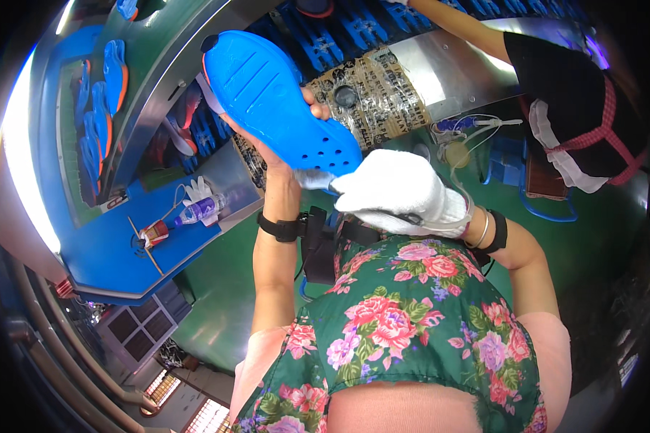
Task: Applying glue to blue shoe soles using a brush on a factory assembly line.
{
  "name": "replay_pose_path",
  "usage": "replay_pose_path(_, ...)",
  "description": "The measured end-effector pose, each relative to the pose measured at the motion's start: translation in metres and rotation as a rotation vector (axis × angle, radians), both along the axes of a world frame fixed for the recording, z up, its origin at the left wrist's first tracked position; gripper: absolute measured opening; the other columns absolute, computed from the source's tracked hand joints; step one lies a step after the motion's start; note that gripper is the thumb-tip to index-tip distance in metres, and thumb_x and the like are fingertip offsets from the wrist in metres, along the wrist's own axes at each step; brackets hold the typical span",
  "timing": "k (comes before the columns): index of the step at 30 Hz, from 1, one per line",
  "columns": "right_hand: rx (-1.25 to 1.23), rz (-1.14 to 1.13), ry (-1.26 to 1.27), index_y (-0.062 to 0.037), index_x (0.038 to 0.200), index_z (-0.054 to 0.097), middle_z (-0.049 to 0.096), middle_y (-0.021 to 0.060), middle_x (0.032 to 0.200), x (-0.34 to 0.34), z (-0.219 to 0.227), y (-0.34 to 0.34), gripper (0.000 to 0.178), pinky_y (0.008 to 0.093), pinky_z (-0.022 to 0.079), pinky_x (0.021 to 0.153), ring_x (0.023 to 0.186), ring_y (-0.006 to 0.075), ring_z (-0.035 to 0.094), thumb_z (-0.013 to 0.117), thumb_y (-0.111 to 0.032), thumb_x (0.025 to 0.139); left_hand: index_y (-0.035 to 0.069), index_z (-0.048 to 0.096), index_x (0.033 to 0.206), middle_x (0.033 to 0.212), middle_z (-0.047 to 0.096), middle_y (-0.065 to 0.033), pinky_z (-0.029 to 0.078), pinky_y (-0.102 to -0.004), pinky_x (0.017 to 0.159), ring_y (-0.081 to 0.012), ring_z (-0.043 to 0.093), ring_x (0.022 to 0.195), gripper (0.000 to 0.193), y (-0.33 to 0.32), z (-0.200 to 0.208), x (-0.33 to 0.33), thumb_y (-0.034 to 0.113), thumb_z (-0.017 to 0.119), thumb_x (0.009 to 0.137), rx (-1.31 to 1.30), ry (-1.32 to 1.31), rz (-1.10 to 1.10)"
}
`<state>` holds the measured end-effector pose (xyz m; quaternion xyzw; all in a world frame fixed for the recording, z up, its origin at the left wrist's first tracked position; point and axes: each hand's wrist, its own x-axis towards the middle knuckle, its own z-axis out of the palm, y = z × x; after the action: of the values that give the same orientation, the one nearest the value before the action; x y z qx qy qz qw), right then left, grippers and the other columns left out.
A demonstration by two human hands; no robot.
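A blue shoe sole [271,108], tilted, is raised in front of me with its grooved and perforated face showing. My bare left hand [269,153] grips it from behind; fingertips show past its right edge. A white knitted glove covers my right hand [408,191], which is closed at the sole's lower end. Out of that glove sticks a brush [314,179] with pale bristles, meeting or nearly meeting the sole's lower edge. The glove hides most of the brush handle. Behind the sole is a tape-wrapped cardboard piece [383,97].
A metal-edged line with blue racks [325,50] runs across the back. More blue-and-orange soles [115,76] stand at far left. The blue table [112,252] holds a purple-labelled bottle [198,209], a white glove and a red container [154,232]. A co-worker [556,94] reaches in at right, above a blue-framed stool [549,213].
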<state>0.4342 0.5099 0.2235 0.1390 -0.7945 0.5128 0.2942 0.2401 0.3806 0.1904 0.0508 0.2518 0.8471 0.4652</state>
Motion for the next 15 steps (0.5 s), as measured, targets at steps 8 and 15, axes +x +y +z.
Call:
replay_pose_path(8,0.131,0.005,0.060,-0.0096,0.111,0.076,0.076,0.0111,0.109,-0.003,-0.013,0.007,0.032,0.0369,0.058,0.073,0.086,0.0276,0.071,0.080,-0.007,0.079,0.008,0.049,0.137,0.098,0.063,-0.0165,0.050,-0.0408,0.076,-0.0274,0.059,0.079,0.113,-0.007,-0.002,-0.009,0.100,0.042,0.072,-0.074,0.072,-0.096)
replay_pose_path(15,-0.235,0.230,-0.067,-0.0120,0.098,0.077,0.077,0.0067,0.099,-0.007,-0.011,0.010,0.019,0.0356,0.056,0.075,0.084,0.0256,0.070,0.081,-0.009,0.080,0.006,0.047,0.142,0.104,0.065,-0.0220,0.055,-0.0441,0.070,-0.0339,0.065,0.079,0.119,-0.009,-0.002,-0.019,0.100,0.042,0.070,-0.081,0.038,-0.282)
